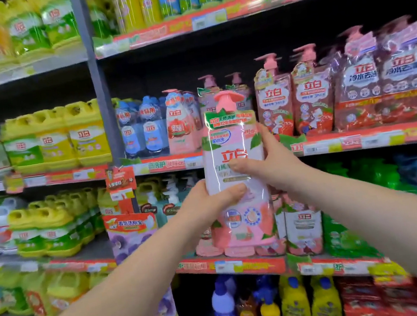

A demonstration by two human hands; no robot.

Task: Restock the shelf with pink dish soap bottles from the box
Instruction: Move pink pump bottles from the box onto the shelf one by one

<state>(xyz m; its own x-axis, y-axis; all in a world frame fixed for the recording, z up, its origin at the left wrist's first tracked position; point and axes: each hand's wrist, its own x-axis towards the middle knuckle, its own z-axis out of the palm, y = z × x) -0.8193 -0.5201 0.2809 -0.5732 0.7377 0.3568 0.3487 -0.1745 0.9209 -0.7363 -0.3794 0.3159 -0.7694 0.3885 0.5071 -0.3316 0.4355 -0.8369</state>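
I hold a pink dish soap bottle [230, 138] with a pink pump top upright in front of the shelves. My left hand [208, 201] grips its lower left side, thumb across the front. My right hand [270, 159] grips its right side higher up, thumb on the label. The bottle hangs before the middle shelf [255, 152], where more pink pump bottles [274, 102] stand behind and to the right. Pink bottles [303, 227] also stand on the shelf below. The box is out of view.
Yellow jugs [58, 139] fill the left bay past a grey upright post [100, 92]. Blue bottles [141, 130] stand left of the pink ones, wrapped twin packs [379, 78] on the right. Green refills [343, 235] and mixed bottles [270, 308] sit lower down.
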